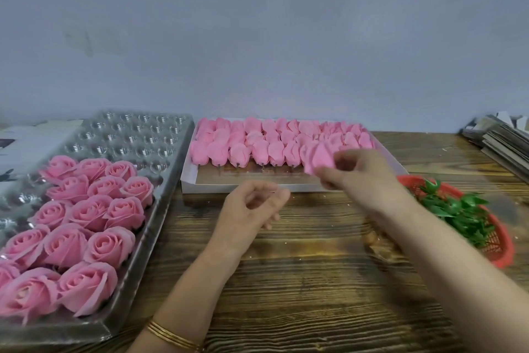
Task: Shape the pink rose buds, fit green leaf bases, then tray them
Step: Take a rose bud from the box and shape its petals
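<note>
A: Where is the table (315, 309) bare?
B: The middle strip of wood, between the clear tray (169, 189) on the left and the red basket (503, 252) on the right.
A: Farther back?
B: The white box (187, 181) bars it, just beside the tray. The left hand (252, 203) hovers in the gap. The right hand (360, 172), pinching a bud (317, 160), hangs over the box's near edge.

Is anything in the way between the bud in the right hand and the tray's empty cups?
Nothing visible blocks it. The right hand pinches the bud over the box; the empty cups lie at the far end of the tray, left of the box. The left hand hovers nearer the camera, off that line.
</note>
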The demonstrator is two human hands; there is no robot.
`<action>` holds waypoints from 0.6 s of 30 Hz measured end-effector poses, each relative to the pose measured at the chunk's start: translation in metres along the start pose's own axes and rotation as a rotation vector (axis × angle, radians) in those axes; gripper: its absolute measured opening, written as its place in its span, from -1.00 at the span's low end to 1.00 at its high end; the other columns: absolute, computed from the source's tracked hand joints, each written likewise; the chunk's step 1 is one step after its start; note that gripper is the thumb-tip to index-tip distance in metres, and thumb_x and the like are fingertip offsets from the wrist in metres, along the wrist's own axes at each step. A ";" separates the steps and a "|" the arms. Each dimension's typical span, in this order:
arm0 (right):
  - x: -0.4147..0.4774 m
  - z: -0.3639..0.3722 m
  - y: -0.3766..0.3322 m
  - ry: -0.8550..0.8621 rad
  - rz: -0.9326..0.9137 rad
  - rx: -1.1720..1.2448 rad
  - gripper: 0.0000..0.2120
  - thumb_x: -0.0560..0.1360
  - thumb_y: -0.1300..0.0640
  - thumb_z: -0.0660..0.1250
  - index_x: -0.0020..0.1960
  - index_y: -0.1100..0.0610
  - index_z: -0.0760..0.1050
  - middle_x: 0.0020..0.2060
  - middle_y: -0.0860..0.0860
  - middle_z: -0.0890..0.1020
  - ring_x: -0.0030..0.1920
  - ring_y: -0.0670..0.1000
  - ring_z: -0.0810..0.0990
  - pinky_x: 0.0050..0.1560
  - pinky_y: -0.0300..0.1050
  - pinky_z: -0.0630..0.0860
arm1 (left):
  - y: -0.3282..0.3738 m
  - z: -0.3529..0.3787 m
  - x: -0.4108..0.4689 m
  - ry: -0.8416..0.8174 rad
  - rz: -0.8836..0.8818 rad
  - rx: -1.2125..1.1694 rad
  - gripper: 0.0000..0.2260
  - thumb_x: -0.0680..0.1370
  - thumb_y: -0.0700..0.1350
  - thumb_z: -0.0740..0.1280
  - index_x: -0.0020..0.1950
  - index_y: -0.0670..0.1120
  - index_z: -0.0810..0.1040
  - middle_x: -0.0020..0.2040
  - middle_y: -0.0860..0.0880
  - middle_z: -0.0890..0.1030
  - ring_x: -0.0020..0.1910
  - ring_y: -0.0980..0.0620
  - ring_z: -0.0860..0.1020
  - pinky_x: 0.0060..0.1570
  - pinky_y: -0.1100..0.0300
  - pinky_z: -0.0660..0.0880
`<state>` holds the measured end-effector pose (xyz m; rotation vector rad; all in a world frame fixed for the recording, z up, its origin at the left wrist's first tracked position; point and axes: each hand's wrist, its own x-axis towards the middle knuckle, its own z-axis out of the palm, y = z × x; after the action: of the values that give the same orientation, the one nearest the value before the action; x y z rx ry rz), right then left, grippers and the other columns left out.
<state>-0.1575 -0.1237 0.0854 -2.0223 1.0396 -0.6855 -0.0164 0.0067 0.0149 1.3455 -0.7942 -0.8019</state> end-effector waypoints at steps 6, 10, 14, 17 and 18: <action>-0.044 0.055 0.003 -0.155 -0.008 0.454 -0.90 0.47 0.24 0.45 -0.01 0.17 0.67 -0.14 0.19 0.71 -0.16 0.02 0.64 -0.02 -0.02 0.59 | 0.000 0.005 -0.002 -0.247 -0.051 -0.227 -0.18 0.19 0.31 0.57 0.28 -0.15 0.55 0.20 -0.16 0.65 0.25 -0.15 0.58 0.29 -0.05 0.47; -0.049 0.070 0.013 -0.189 -0.017 0.592 -0.89 0.48 0.25 0.45 -0.02 0.12 0.69 -0.17 0.09 0.73 -0.14 0.02 0.67 -0.04 -0.09 0.61 | -0.001 0.002 -0.004 -0.259 -0.122 -0.295 -0.37 0.36 0.11 0.55 0.29 -0.23 0.52 0.19 -0.22 0.64 0.24 -0.15 0.59 0.32 -0.08 0.47; -0.051 0.079 0.021 -0.228 -0.031 0.687 -0.83 0.45 0.34 0.44 0.00 0.16 0.68 -0.18 0.08 0.72 -0.14 -0.04 0.65 -0.08 -0.15 0.54 | -0.003 0.006 -0.004 -0.202 -0.190 -0.324 -0.51 0.41 -0.05 0.46 0.26 -0.28 0.53 0.17 -0.29 0.63 0.23 -0.21 0.58 0.32 -0.10 0.47; -0.053 0.080 0.025 -0.225 0.006 0.762 -0.72 0.34 0.30 0.47 0.06 0.22 0.61 -0.14 0.14 0.70 -0.12 0.03 0.65 -0.05 -0.09 0.55 | -0.005 0.007 -0.004 -0.204 -0.208 -0.324 -0.56 0.45 -0.10 0.51 0.24 -0.28 0.56 0.17 -0.33 0.61 0.17 -0.21 0.60 0.30 -0.09 0.49; -0.053 0.081 0.026 -0.221 0.037 0.798 -0.67 0.33 0.32 0.48 0.08 0.27 0.56 -0.14 0.17 0.69 -0.12 0.06 0.64 -0.04 -0.05 0.56 | -0.005 0.007 -0.003 -0.207 -0.214 -0.324 -0.57 0.44 -0.11 0.52 0.23 -0.27 0.57 0.16 -0.32 0.62 0.14 -0.18 0.61 0.29 -0.08 0.49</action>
<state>-0.1383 -0.0591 0.0116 -1.3367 0.5388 -0.6932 -0.0241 0.0059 0.0098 1.0776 -0.6513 -1.1996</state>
